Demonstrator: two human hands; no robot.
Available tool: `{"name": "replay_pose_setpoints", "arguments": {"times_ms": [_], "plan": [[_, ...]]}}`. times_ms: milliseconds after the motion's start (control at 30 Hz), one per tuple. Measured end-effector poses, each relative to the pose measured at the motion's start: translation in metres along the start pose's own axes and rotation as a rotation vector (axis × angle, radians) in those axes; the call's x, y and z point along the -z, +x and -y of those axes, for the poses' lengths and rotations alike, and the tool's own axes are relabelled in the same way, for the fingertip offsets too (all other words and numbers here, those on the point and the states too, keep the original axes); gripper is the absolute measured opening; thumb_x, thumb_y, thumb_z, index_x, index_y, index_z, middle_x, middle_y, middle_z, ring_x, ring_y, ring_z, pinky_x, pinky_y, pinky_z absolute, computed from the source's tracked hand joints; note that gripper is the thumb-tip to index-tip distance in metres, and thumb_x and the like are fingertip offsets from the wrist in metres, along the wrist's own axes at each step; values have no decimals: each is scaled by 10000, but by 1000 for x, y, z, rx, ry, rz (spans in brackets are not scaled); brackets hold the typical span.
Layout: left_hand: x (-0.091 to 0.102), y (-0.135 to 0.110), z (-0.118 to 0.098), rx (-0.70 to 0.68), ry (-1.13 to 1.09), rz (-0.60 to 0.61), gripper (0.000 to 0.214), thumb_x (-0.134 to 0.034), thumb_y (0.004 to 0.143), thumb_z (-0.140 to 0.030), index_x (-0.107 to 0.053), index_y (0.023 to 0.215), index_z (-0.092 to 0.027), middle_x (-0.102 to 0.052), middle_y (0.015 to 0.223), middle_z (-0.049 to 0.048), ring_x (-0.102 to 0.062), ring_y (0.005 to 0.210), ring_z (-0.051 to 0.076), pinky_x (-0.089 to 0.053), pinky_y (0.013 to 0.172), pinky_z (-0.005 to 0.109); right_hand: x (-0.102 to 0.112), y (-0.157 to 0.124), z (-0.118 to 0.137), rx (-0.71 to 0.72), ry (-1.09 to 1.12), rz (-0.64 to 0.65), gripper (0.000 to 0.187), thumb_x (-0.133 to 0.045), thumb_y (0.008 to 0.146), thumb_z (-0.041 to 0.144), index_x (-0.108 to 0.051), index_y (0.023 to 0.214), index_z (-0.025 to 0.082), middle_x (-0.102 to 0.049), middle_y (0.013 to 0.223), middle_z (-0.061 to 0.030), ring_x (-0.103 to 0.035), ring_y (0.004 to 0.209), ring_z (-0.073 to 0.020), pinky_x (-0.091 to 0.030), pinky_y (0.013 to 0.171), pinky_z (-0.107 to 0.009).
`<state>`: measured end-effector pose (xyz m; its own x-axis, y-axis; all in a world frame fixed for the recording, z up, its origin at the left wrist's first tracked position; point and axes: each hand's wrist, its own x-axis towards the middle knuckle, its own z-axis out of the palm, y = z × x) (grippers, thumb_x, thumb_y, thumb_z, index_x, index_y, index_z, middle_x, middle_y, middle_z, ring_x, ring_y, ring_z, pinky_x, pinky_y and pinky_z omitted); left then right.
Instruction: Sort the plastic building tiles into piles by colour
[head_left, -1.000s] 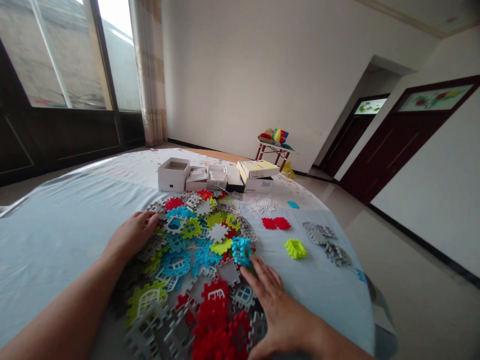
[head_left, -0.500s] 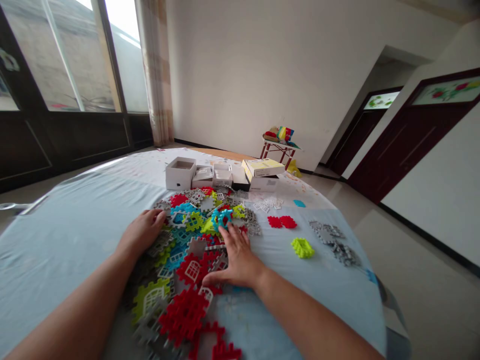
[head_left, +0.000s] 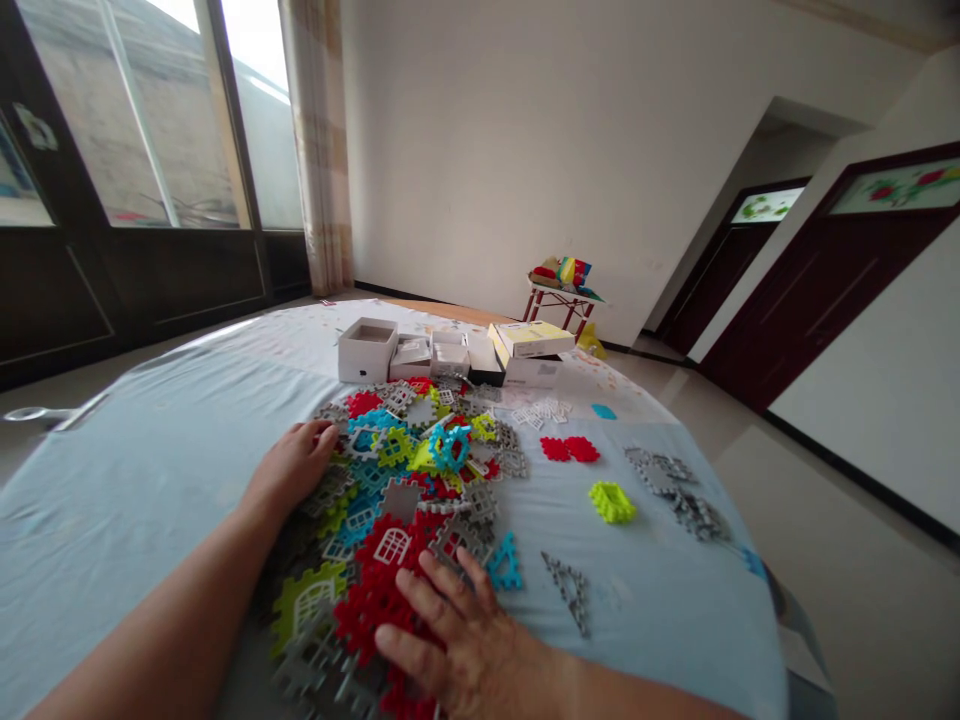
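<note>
My left hand (head_left: 296,463) rests at the left edge of a pile of interlocking plastic building pieces (head_left: 405,495), its fingers loosely bent and apparently holding nothing. Fingers spread, my right hand (head_left: 461,640) lies over the red square pieces (head_left: 375,600) at the near end, hiding some of them. Beside its fingertips are grey pieces (head_left: 454,540) and a blue triangular piece (head_left: 506,563). A built blue ring-like shape (head_left: 450,447) sits on top of the pile. Lime, grey and red pieces, some with white window inserts (head_left: 391,546), make up the rest.
Right of the pile lie a grey triangular piece (head_left: 570,590), a lime block (head_left: 612,502), joined red pieces (head_left: 570,449), grey pieces (head_left: 679,490) and white window frames (head_left: 541,413). Open white boxes (head_left: 367,352) and a yellow-topped box (head_left: 532,338) stand behind it on the cloth-covered table (head_left: 172,450).
My right hand has moved from beside the blue ring shape toward me, onto the red pieces. The blue and grey triangular pieces now show. My left hand stays at the pile's edge.
</note>
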<state>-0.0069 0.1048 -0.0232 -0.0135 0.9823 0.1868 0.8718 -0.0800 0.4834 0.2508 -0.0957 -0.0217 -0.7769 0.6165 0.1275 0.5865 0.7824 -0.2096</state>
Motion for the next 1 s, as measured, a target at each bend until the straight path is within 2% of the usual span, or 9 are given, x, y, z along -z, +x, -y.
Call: {"name": "replay_pose_setpoints", "arguments": {"times_ms": [200, 333, 433, 500, 567, 700, 800, 900, 1000], "plan": [[1, 1, 1, -5, -7, 15, 555, -219, 794, -518, -555, 1081, -182, -577, 1084, 124, -544, 995, 241, -389, 881, 338, 23, 39, -24, -119, 19, -81, 876, -470, 683, 691, -143, 1383, 278, -111, 1468, -97, -50, 1333, -312, -8, 1057, -541], [2, 3, 2, 0, -10, 33, 575, -201, 803, -527, -537, 1108, -175, -561, 1103, 134, -537, 1002, 252, -390, 875, 356, 24, 40, -42, -168, 6, -175, 903, -473, 682, 693, -163, 1382, 215, -129, 1459, -131, -83, 1328, -308, -41, 1062, -527], [2, 5, 2, 1, -9, 48, 570, -204, 805, -523, -535, 1109, -171, -561, 1087, 133, -535, 994, 251, -393, 867, 353, 36, 16, -56, -233, 45, -225, 846, -510, 701, 648, -230, 1359, 195, -236, 1416, -135, -220, 1291, -278, -195, 1054, -449], [1, 5, 2, 2, -5, 57, 567, -212, 804, -520, -533, 1110, -167, -560, 1083, 135, -532, 993, 256, -392, 866, 357, 49, -8, -66, -350, 94, -231, 691, -522, 738, 586, -367, 1282, 188, -412, 1276, -124, -403, 1169, -237, -343, 969, -370], [1, 6, 2, 1, -2, 65, 565, -214, 804, -517, -535, 1107, -165, -557, 1086, 137, -527, 1000, 260, -389, 871, 359, 61, -33, -74, -533, 111, -151, 553, -549, 722, 573, -513, 1119, 189, -535, 1056, -88, -538, 945, -210, -431, 825, -332], [2, 7, 4, -3, 3, 74, 577, -200, 804, -527, -534, 1113, -171, -551, 1101, 136, -517, 1022, 265, -379, 887, 364, 69, -68, -83, -741, 96, 87, 552, -691, 553, 567, -573, 941, 192, -562, 904, -44, -551, 786, -200, -433, 697, -302], [3, 7, 5, 0, 8, 69, 585, -198, 803, -529, -542, 1109, -169, -551, 1103, 135, -518, 1025, 264, -375, 897, 364, 60, -68, -83, -706, 110, 137, 468, -736, 541, 440, -576, 914, 204, -565, 893, -24, -543, 793, -186, -418, 694, -271], [3, 7, 6, 5, 12, 67, 591, -199, 800, -529, -545, 1108, -162, -559, 1101, 137, -524, 1022, 263, -378, 899, 362, 49, -49, -80, -620, 150, 67, 364, -695, 615, 346, -589, 937, 213, -571, 898, -20, -546, 810, -169, -414, 711, -251], [3, 7, 6, 1, 12, 73, 595, -197, 799, -534, -557, 1092, -161, -569, 1103, 132, -532, 1018, 255, -384, 896, 350, 49, -27, -80, -545, 195, 22, 421, -698, 617, 397, -601, 986, 220, -589, 905, -27, -556, 802, -166, -417, 702, -246]]}}
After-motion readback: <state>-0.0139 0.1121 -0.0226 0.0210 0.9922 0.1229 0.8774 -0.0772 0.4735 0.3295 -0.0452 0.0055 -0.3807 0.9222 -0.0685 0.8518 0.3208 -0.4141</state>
